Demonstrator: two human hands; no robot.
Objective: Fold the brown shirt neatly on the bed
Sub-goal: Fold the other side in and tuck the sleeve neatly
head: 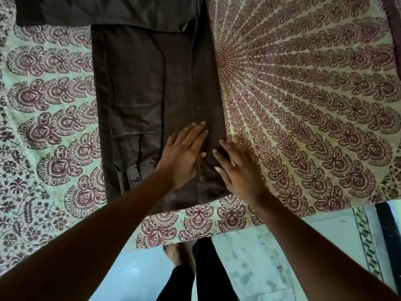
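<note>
Legible text, labels, brands, numbers, signs: none. Brown shirt (pixel 152 94): plain cloth, no readable tag or print. Bed cover (pixel 303 94) beside the shirt: ornamental paisley and fan pattern only, no lettering.

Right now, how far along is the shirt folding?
Done: the brown shirt lies on the bed with its right side folded inward. In hand: left hand and right hand press that fold flat near the hem. Left: one sleeve sticks out far left, then folding lengthwise.
</note>
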